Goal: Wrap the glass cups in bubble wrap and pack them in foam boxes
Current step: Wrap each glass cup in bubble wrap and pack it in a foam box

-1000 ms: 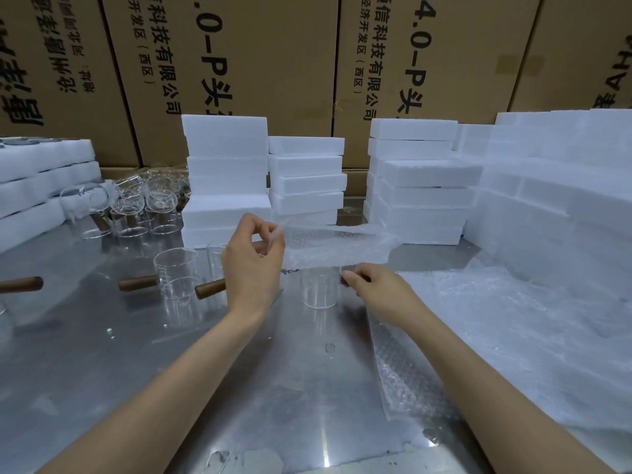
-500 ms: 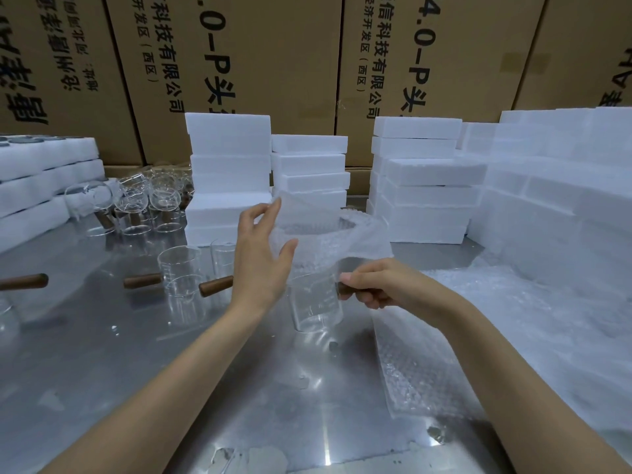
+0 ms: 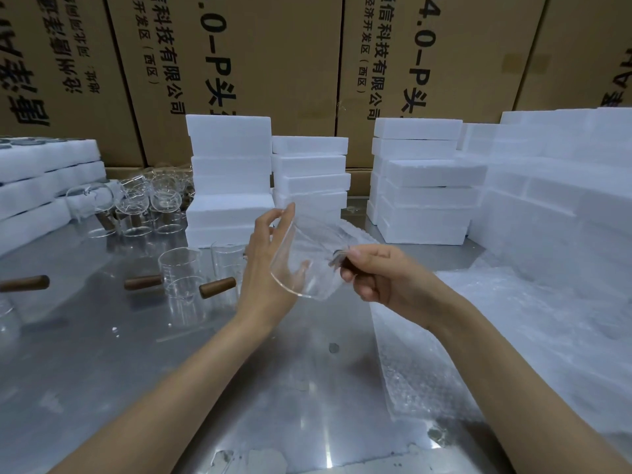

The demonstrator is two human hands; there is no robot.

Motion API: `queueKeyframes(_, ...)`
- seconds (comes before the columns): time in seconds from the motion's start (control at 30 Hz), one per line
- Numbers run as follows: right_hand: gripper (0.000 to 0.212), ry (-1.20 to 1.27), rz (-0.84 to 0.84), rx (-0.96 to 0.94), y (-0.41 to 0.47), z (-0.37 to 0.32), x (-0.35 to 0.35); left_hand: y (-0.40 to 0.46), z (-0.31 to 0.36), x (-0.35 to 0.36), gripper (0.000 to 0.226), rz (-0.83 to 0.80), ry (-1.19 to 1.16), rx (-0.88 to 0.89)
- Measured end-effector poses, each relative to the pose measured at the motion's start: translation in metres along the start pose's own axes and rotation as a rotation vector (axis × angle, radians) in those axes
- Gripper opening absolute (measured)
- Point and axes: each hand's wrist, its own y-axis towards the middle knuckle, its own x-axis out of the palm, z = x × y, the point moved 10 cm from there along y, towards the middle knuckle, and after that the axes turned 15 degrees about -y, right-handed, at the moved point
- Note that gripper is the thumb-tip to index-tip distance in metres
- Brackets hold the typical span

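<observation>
Glass cup (image 3: 302,265): held tilted above the steel table (image 3: 136,354), centre of scene, open rim toward the camera, partly draped in a bubble wrap sheet (image 3: 337,234). Right hand (image 3: 376,275): fingers curled round the cup's brown handle. Left hand (image 3: 265,265): fingers extended, flat against the cup's left side. More glass cups (image 3: 179,268): upright, near left. Foam boxes (image 3: 229,179): stacked, far centre. Loose bubble wrap (image 3: 513,336): right.

Packing warehouse: stacked cardboard cartons (image 3: 239,63), foam boxes (image 3: 229,179), steel table (image 3: 102,371).
</observation>
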Motion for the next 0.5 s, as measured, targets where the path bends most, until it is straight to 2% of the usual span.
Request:
queueKeyframes(0.17, 0.027, -0.115, 0.383, 0.024, -0.005, -0.001, -0.035, 0.006, -0.002, -0.011, 0.067, 0.12, -0.071, -0.036)
queueKeyframes(0.3, 0.007, -0.225, 0.649, -0.007, -0.017, -0.009, -0.053, 0.005, -0.002, -0.017, 0.048, 0.199, -0.208, -0.064)
queueKeyframes(0.4, 0.008, -0.354, 0.781, -0.086, -0.025, -0.021, -0.056, 0.005, 0.003, -0.019, 0.034, 0.238, -0.266, -0.04)
queueKeyframes(0.5, 0.007, -0.514, 0.827, -0.147, -0.027, -0.027, -0.048, 0.004, 0.01, -0.023, 0.02, 0.3, -0.277, 0.021)
